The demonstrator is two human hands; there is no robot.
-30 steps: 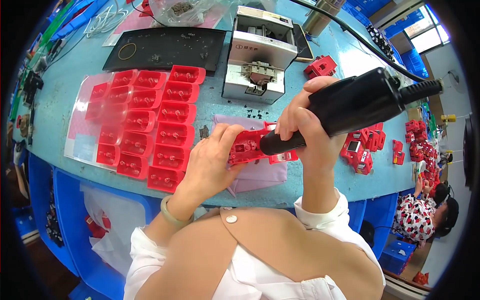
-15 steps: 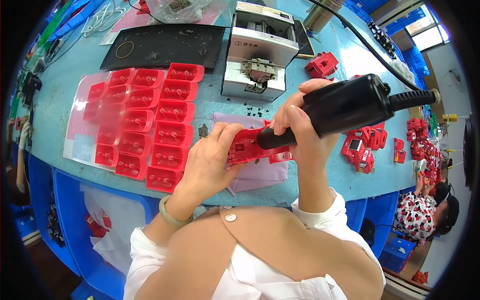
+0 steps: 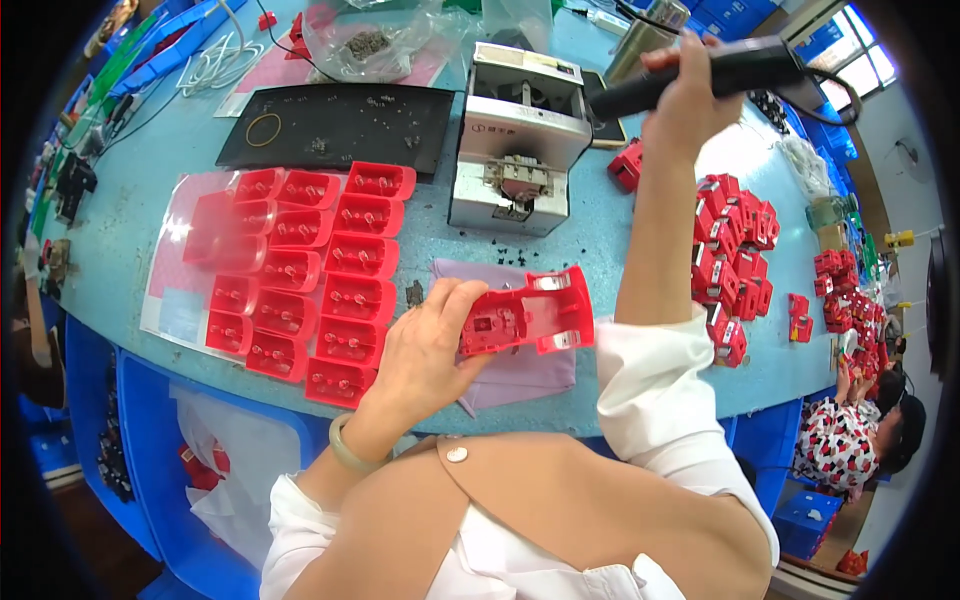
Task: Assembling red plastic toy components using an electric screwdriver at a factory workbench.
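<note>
My left hand [image 3: 425,345] is closed on the left end of a red plastic housing [image 3: 575,305], its open side up, showing posts and two metal parts at the right. Below it lies a folded purple cloth [image 3: 525,375]. Over the far right of the bench, my right hand [image 3: 690,110] grips a black corded electric screwdriver [image 3: 755,68]. Its nose points left, close to the upper right side of a white box-shaped screw feeder [image 3: 520,130]; whether it touches cannot be told. Small dark screws [image 3: 510,252] lie scattered in front of the feeder.
Rows of red plastic shells [image 3: 360,255] cover the left of the bench. Behind them lies a black mat [image 3: 335,125]. Red assembled units [image 3: 735,260] are heaped at the right. A metal flask [image 3: 650,35] stands at the back. Another person [image 3: 850,435] sits far right.
My right hand has lifted the screwdriver off the red housing and swung it up and away to the feeder's right side. My left hand still holds the housing in about the same place.
</note>
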